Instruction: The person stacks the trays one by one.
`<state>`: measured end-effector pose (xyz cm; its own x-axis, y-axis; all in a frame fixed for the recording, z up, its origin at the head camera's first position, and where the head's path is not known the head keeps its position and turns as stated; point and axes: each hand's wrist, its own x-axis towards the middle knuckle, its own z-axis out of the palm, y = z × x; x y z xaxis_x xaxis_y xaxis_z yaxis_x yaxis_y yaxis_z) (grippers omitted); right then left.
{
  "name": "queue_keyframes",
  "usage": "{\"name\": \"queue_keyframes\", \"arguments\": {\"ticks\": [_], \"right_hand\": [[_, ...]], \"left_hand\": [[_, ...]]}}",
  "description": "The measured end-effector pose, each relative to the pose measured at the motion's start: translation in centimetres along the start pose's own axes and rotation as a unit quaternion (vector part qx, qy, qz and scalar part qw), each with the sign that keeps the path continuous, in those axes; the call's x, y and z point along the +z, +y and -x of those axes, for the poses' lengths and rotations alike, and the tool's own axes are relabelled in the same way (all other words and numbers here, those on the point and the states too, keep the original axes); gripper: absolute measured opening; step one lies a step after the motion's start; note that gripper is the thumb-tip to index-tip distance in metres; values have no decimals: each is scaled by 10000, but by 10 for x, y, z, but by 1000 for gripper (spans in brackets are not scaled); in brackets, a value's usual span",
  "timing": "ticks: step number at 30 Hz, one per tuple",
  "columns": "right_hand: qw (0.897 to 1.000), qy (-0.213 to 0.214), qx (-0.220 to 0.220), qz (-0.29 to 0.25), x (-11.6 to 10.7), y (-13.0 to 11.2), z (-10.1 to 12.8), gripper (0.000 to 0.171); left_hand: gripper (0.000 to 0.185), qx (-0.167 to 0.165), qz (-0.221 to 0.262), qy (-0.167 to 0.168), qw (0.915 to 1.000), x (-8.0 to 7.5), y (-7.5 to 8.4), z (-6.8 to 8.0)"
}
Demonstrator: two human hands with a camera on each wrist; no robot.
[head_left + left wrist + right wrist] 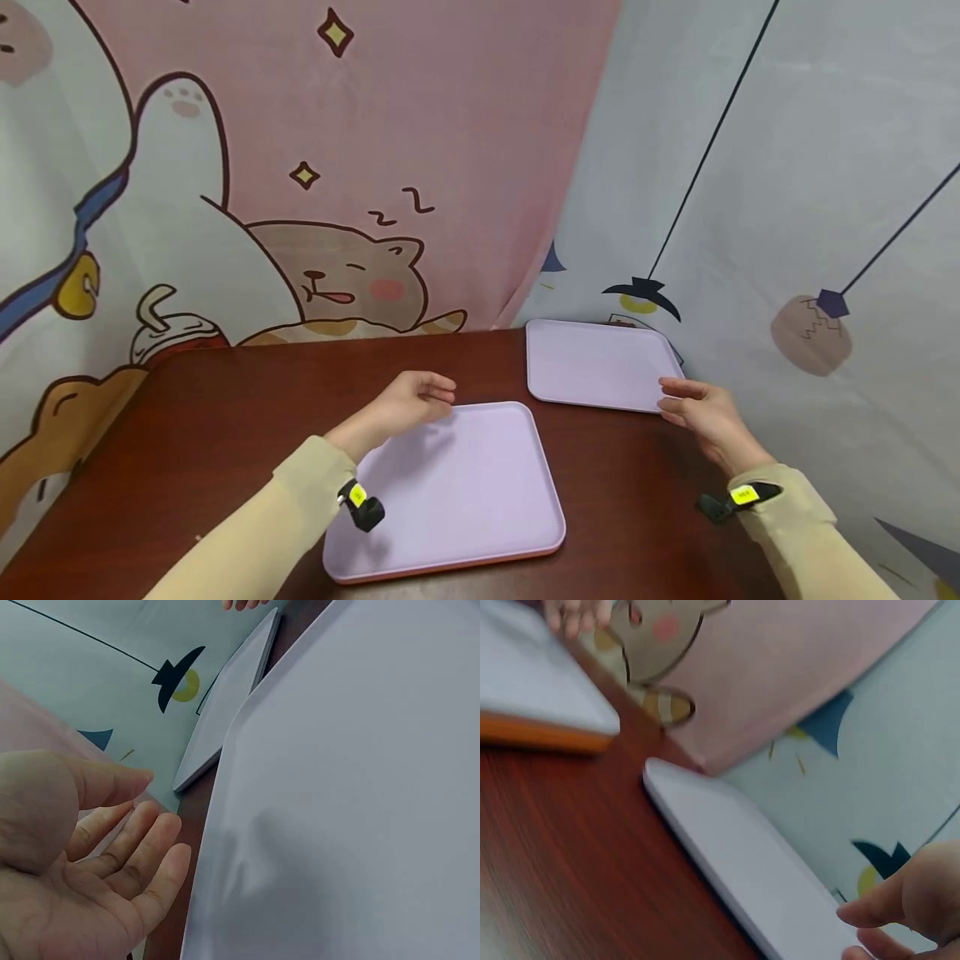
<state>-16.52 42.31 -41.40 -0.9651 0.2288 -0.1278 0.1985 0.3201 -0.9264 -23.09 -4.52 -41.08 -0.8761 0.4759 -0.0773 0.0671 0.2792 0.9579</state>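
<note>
The right wrist picture is blurry. In it the right hand (911, 904) is cut off at the bottom corner, so only some fingers show. The far tray (742, 862) runs off the bottom edge too. The left hand (67, 862) is cut off at the left and bottom edges of its wrist picture. The near tray (352, 802) fills that picture and runs past its edges. In the head view, the left hand (408, 404) hides a bit of the near tray (465, 492).

My left hand (411, 401) hovers with the palm turned inward, fingers (142, 859) loosely bent and holding nothing, thumb above them. My right hand (703, 413) reaches forward, fingers relaxed and slightly curled, gripping nothing. Both forearms wear beige sleeves, each with a black wrist strap bearing a yellow tag.
</note>
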Motion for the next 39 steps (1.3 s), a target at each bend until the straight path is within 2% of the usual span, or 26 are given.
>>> {"name": "queue_keyframes", "arguments": {"ticks": [5,10,17,22,27,33,39], "right_hand": [[9939,666,-127,874,-11,13,-8,55],[9864,988,-162,1305,-10,22,-15,55],[9878,886,102,1278,-9,31,-27,62],[9884,910,344,1163,-15,35,-34,69],[9886,769,390,1236,-20,38,-38,76],[9884,723,433,1265,-25,38,-40,77],[9911,490,563,1099,-24,37,-39,76]], "left_hand": [[38,138,-273,14,9995,8,3,-22],[37,286,-628,-20,9976,19,1,-39],[38,218,-739,-67,9970,32,2,-57],[38,242,-786,19,9966,36,1,-71],[37,184,-818,125,9964,39,-2,-81],[38,12,-988,131,9950,47,0,-96],[38,-346,-1091,84,9934,57,-1,-111]]}}
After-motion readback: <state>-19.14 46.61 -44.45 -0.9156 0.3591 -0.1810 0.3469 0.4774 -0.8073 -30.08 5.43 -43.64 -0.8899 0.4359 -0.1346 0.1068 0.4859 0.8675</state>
